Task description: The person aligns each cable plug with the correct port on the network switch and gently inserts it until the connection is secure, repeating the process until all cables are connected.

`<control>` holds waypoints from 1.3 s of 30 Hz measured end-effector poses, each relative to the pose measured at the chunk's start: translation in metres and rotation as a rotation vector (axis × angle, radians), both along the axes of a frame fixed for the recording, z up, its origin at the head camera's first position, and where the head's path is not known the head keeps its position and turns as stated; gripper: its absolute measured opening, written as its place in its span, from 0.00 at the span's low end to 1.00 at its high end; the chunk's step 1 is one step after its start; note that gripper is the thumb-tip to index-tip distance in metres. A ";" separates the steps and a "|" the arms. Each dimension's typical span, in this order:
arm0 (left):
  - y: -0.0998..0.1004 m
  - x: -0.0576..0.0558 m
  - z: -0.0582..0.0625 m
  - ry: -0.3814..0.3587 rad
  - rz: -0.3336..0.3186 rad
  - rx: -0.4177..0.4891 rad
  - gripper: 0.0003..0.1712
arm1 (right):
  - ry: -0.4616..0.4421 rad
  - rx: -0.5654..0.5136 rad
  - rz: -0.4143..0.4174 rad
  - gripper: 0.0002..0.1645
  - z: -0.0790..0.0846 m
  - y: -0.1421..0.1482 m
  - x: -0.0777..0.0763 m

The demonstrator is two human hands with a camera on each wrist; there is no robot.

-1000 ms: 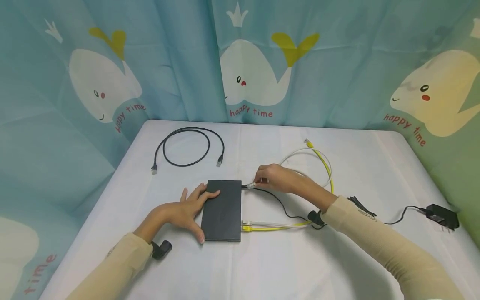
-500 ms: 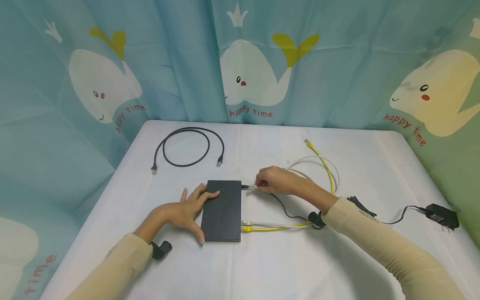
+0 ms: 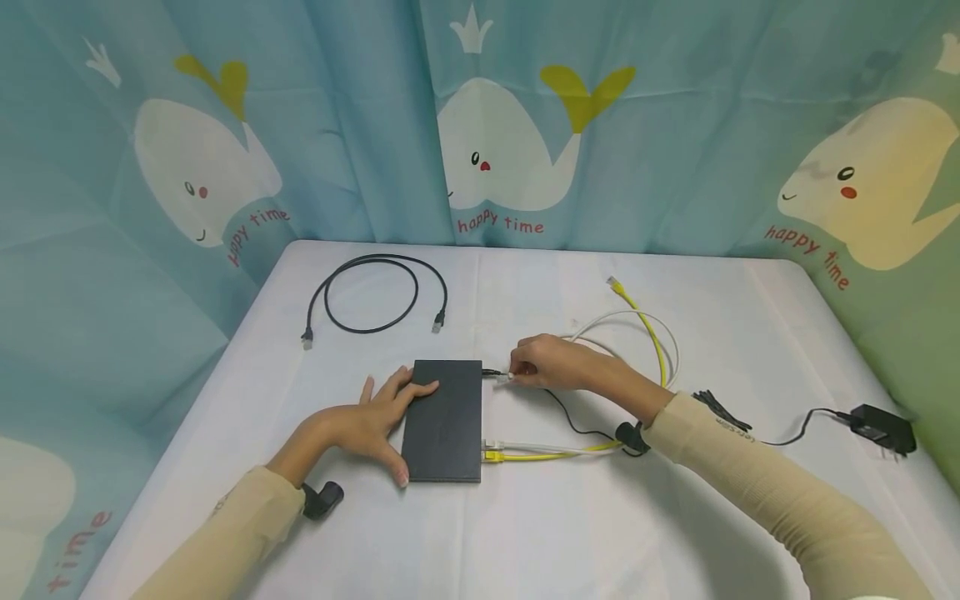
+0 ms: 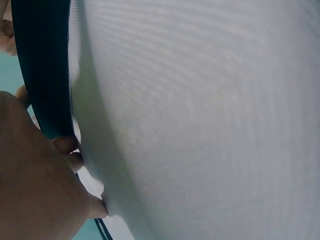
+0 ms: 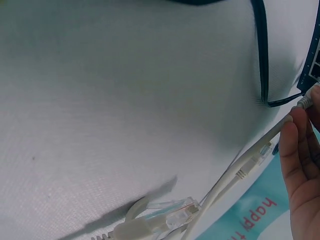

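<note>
A flat black network switch (image 3: pixel 444 425) lies on the white table. My left hand (image 3: pixel 372 427) rests spread on its left side, index finger on top and thumb at the near left corner. My right hand (image 3: pixel 553 362) pinches a white network cable (image 5: pixel 270 132) just behind its plug (image 3: pixel 504 380), close to the switch's far right corner. In the right wrist view, fingers hide part of that plug beside the ports (image 5: pixel 316 70). A thin black power lead (image 3: pixel 492 372) enters the switch there. Nearer me, a yellow plug (image 3: pixel 493 457) and a white plug (image 3: pixel 491 444) sit at the same side.
A coiled black network cable (image 3: pixel 417 293) lies at the back left. Behind the right forearm are white cable loops (image 3: pixel 677 350) and a yellow cable end (image 3: pixel 615 286). The black power adapter (image 3: pixel 883 429) stands at the right. A patterned curtain (image 3: pixel 360 125) borders the table.
The right hand has drawn back very slightly from the switch, and the white plug it pinches now tilts a little lower. The white cable loop has shifted right. The left hand stays put.
</note>
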State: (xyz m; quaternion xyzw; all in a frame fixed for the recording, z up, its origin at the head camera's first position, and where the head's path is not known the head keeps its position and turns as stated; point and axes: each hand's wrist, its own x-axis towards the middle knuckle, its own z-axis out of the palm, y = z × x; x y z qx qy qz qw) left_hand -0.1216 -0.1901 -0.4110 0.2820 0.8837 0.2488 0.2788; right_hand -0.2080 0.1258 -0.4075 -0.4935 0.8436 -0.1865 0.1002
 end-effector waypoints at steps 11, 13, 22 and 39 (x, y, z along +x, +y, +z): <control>0.001 0.000 0.002 -0.003 -0.001 -0.005 0.74 | 0.001 0.005 0.023 0.03 0.001 -0.002 0.000; 0.001 0.000 0.002 -0.004 0.000 -0.015 0.74 | -0.004 0.018 0.019 0.03 0.002 -0.002 0.001; 0.000 0.001 0.000 0.000 0.002 -0.007 0.74 | -0.014 0.055 0.009 0.03 0.003 -0.004 0.007; -0.001 0.000 -0.001 0.003 0.001 0.001 0.73 | 0.016 0.081 0.059 0.05 0.006 -0.011 0.015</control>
